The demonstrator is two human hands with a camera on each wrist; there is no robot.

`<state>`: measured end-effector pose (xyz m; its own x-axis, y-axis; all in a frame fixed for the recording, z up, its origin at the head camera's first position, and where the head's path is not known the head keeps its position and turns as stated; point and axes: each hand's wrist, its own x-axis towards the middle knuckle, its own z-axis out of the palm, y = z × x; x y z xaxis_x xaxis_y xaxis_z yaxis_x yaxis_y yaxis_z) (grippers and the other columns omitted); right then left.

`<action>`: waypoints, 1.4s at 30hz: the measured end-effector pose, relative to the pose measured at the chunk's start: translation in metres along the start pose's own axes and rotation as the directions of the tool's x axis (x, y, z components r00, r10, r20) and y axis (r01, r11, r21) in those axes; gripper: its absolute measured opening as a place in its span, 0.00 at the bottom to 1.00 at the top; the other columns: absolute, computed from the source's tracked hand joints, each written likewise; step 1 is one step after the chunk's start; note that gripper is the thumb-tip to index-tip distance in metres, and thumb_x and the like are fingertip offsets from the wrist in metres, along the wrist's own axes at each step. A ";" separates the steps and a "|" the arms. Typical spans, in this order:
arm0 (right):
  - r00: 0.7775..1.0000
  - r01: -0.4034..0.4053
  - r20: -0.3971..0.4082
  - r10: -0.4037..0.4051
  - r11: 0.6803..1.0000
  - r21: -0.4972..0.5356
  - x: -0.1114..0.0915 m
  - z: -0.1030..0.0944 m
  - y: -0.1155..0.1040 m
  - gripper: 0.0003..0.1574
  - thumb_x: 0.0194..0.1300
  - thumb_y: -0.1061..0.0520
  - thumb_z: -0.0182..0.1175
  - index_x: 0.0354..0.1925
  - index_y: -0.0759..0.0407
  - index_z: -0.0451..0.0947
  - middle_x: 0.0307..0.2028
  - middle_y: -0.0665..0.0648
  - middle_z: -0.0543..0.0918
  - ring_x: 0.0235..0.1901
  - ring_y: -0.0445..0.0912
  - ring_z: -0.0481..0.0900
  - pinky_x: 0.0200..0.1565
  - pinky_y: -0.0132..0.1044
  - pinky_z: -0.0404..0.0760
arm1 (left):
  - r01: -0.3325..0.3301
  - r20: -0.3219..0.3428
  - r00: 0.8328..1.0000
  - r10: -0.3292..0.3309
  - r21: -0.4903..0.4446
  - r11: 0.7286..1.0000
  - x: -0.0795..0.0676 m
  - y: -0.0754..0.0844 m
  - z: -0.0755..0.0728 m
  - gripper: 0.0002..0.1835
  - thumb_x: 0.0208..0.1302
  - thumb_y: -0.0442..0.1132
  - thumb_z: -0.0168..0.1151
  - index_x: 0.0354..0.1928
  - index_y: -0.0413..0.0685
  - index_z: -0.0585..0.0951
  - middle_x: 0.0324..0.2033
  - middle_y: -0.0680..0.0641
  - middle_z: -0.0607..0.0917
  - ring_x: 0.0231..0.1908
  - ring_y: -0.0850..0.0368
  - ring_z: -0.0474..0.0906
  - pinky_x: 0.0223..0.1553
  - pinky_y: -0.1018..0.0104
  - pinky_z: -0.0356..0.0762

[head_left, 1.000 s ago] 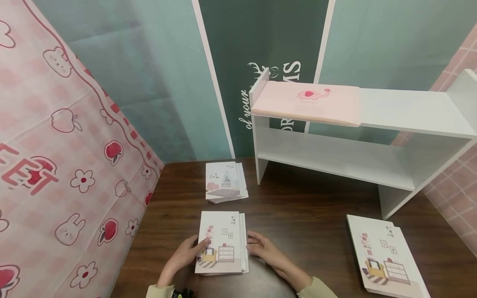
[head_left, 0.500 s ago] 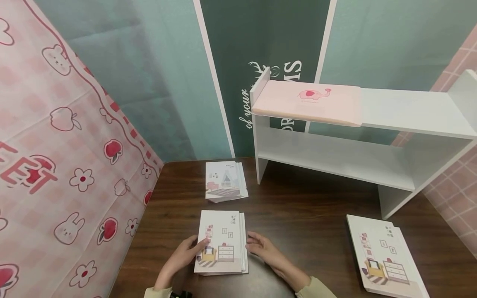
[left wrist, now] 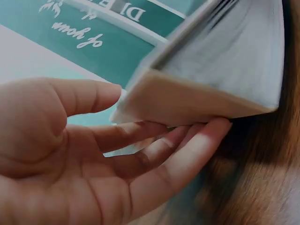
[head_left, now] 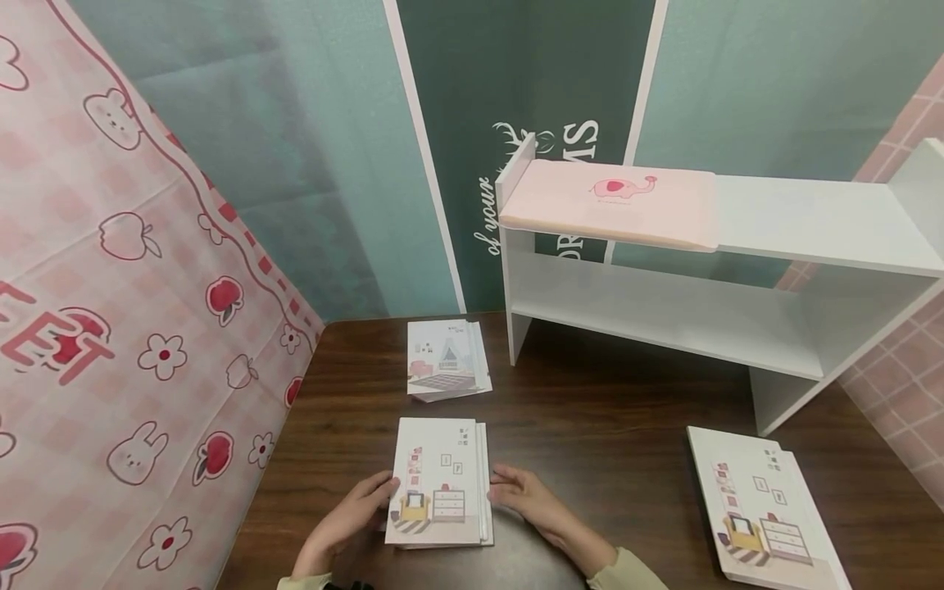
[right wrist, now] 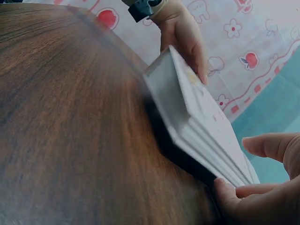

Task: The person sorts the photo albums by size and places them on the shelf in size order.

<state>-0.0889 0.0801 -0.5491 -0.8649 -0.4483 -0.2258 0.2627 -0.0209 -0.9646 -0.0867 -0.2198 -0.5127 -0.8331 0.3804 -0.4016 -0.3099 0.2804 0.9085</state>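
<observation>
In the head view, a small stack of white books [head_left: 442, 520] with a yellow armchair and drawers on the top cover lies before me. My left hand [head_left: 357, 512] touches its left side. Seen from the left wrist, its extended fingers [left wrist: 176, 176] meet the spine side of a book [left wrist: 164, 96], the thumb near the upper edge. My right hand [head_left: 533, 501] stands at the opposite side. From the right wrist, its fingertips [right wrist: 225, 187] rest against the page edges of the stack [right wrist: 206, 150], with the thumb held apart from the cover.
Behind the stack lies another pile of books [head_left: 442, 352] with a tent picture. Similar white books [head_left: 767, 508] lie at the right. A white two-tier shelf [head_left: 664, 315] stands at the back right, a pink elephant-print cloth [head_left: 612, 205] on its top board.
My left thumb has lifted off the top cover and drawn back to the left edge of the stack. The right hand and the stack have barely moved.
</observation>
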 end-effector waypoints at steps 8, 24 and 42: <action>1.000 0.027 0.005 -0.028 0.998 0.064 0.001 0.004 0.001 0.43 0.57 0.63 0.62 0.62 0.82 0.54 0.56 0.74 0.69 0.52 0.53 0.73 0.46 0.28 0.75 | 0.007 0.064 0.998 0.002 -0.138 0.990 -0.002 -0.008 -0.007 0.34 0.71 0.46 0.46 0.66 0.25 0.51 0.50 0.39 0.76 0.47 0.54 0.76 0.43 0.55 0.80; 0.998 0.055 0.015 -0.056 0.996 0.072 0.001 0.005 0.005 0.51 0.54 0.64 0.66 0.67 0.74 0.47 0.52 0.70 0.71 0.46 0.51 0.77 0.43 0.32 0.77 | -0.035 0.025 0.999 0.042 -0.231 0.972 0.004 -0.010 -0.003 0.32 0.72 0.42 0.46 0.66 0.26 0.50 0.50 0.41 0.73 0.47 0.52 0.76 0.44 0.52 0.79; 0.998 0.053 -0.017 -0.053 0.998 0.021 -0.002 0.000 -0.001 0.51 0.52 0.64 0.67 0.67 0.71 0.50 0.52 0.68 0.73 0.42 0.51 0.79 0.40 0.34 0.79 | -0.016 -0.018 1.000 0.013 -0.191 0.982 0.010 -0.008 0.004 0.33 0.69 0.45 0.50 0.66 0.29 0.54 0.48 0.41 0.74 0.45 0.53 0.76 0.42 0.54 0.80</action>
<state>-0.0878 0.0813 -0.5476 -0.8845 -0.4317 -0.1769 0.2253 -0.0631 -0.9723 -0.0912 -0.2150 -0.5246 -0.8453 0.3679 -0.3875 -0.3779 0.1012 0.9203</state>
